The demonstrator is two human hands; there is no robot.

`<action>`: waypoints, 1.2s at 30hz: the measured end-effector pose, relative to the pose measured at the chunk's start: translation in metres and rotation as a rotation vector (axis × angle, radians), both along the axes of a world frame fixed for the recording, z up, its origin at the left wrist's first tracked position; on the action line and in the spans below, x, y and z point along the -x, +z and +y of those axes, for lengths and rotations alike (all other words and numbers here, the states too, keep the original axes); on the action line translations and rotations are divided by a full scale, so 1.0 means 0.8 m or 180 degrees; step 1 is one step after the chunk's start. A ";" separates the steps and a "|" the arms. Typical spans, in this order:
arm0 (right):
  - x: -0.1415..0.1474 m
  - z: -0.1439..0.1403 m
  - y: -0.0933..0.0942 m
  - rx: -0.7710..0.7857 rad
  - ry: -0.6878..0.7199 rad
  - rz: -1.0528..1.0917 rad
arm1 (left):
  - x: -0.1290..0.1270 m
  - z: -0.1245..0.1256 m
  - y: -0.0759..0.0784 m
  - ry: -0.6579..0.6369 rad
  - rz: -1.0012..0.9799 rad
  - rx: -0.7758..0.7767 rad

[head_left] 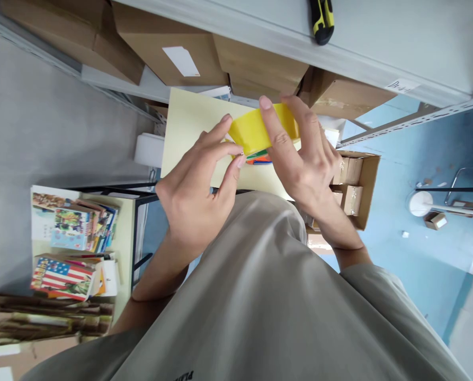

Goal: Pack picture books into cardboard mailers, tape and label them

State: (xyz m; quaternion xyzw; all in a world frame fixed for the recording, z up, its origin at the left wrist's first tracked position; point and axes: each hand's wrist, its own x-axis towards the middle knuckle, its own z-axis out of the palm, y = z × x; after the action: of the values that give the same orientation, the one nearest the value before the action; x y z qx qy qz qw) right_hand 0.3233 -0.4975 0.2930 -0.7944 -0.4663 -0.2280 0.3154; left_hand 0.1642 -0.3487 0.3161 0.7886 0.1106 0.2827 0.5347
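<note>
1. The right hand (308, 159) has its grip closed around a yellow tape roll (260, 129), fingers wrapped over the roll's outer face, held up in front of the chest.
2. The left hand (198, 196) pinches at the near-left edge of the roll, thumb and forefinger tips pressed together there.
3. Just behind the grip lies a pale yellow sheet (188, 127); coloured pens (260, 157) peek out directly beneath the roll.
4. Right of the grip, an open cardboard box (365, 185) sits on the blue floor (415, 254).
5. Well left of the grip, a table (125, 227) carries stacked picture books (77, 227).
6. Beyond the grip, brown cartons (172, 47) fill a grey shelf (379, 47), with a yellow-black utility knife (322, 20) on top.
</note>
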 end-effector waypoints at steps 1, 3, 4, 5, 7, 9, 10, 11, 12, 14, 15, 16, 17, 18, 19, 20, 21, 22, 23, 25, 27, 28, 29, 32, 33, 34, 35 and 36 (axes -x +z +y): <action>0.000 0.000 0.000 0.0006 -0.0019 -0.0015 | 0.000 0.001 0.001 0.0020 0.0006 -0.0032; 0.000 0.000 -0.001 -0.0050 0.0012 0.0080 | -0.001 0.007 0.007 0.0005 0.0032 -0.0133; -0.001 -0.001 -0.001 -0.0049 0.0035 0.0164 | -0.001 0.012 0.010 -0.0031 0.0056 -0.0175; -0.001 -0.002 -0.001 0.0020 0.0058 0.0229 | -0.001 0.017 0.014 -0.0085 0.0089 -0.0195; -0.002 -0.005 0.001 0.0267 0.0062 0.0277 | -0.002 0.029 0.021 -0.0217 0.0156 -0.0176; -0.002 -0.008 0.003 0.0525 0.0063 0.0294 | -0.002 0.040 0.027 -0.0330 0.0205 -0.0165; -0.002 -0.009 0.005 0.0592 0.0072 0.0271 | -0.003 0.043 0.028 -0.0381 0.0228 -0.0205; -0.001 -0.010 0.006 0.0616 0.0084 0.0217 | -0.003 0.046 0.030 -0.0421 0.0263 -0.0287; 0.000 -0.011 0.009 0.0655 0.0098 0.0161 | -0.003 0.047 0.031 -0.0435 0.0327 -0.0408; 0.003 -0.013 0.016 0.0842 0.0105 0.0092 | -0.003 0.046 0.034 -0.0413 0.0488 -0.0797; 0.005 -0.014 0.021 0.1000 0.0100 0.0105 | -0.003 0.044 0.036 -0.0379 0.0522 -0.1049; 0.007 -0.015 0.026 0.1183 0.0083 0.0156 | -0.002 0.042 0.037 -0.0334 0.0537 -0.1296; 0.009 -0.016 0.031 0.1361 0.0054 0.0225 | -0.001 0.040 0.038 -0.0287 0.0520 -0.1513; 0.011 -0.016 0.035 0.1470 0.0007 0.0267 | 0.000 0.039 0.038 -0.0247 0.0480 -0.1679; 0.012 -0.016 0.038 0.1503 -0.0047 0.0263 | 0.001 0.038 0.038 -0.0212 0.0423 -0.1775; 0.013 -0.016 0.039 0.1498 -0.0099 0.0237 | 0.003 0.037 0.038 -0.0172 0.0373 -0.1793; 0.013 -0.015 0.039 0.1473 -0.0144 0.0198 | 0.004 0.036 0.037 -0.0133 0.0340 -0.1764; 0.013 -0.015 0.039 0.1452 -0.0168 0.0163 | 0.006 0.036 0.036 -0.0110 0.0314 -0.1724; 0.013 -0.014 0.037 0.1458 -0.0166 0.0143 | 0.008 0.035 0.036 -0.0072 0.0287 -0.1688; 0.012 -0.014 0.035 0.1531 -0.0117 0.0166 | 0.010 0.033 0.035 -0.0016 0.0329 -0.1673; 0.010 -0.015 0.034 0.1583 -0.0072 0.0198 | 0.011 0.032 0.035 0.0018 0.0330 -0.1792; 0.010 -0.015 0.034 0.1585 -0.0067 0.0206 | 0.010 0.031 0.034 0.0023 0.0275 -0.1870; 0.010 -0.015 0.035 0.1584 -0.0073 0.0216 | 0.009 0.031 0.034 0.0025 0.0203 -0.1933; 0.011 -0.013 0.039 0.1620 -0.0098 0.0268 | 0.004 0.033 0.034 -0.0005 0.0149 -0.1776; 0.012 -0.013 0.041 0.1651 -0.0099 0.0288 | 0.003 0.034 0.035 -0.0056 0.0228 -0.1617; 0.013 -0.012 0.042 0.1673 -0.0110 0.0295 | 0.002 0.035 0.035 -0.0110 0.0314 -0.1458; 0.014 -0.011 0.043 0.1691 -0.0127 0.0291 | 0.001 0.035 0.036 -0.0152 0.0387 -0.1328; 0.015 -0.010 0.043 0.1704 -0.0148 0.0275 | 0.000 0.035 0.036 -0.0162 0.0429 -0.1251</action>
State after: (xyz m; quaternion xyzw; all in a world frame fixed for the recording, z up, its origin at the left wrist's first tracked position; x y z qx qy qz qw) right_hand 0.3112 -0.5056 0.3275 -0.8690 -0.4776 -0.0697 0.1085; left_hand 0.1641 -0.3208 0.3448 0.8975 0.0688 0.2318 0.3689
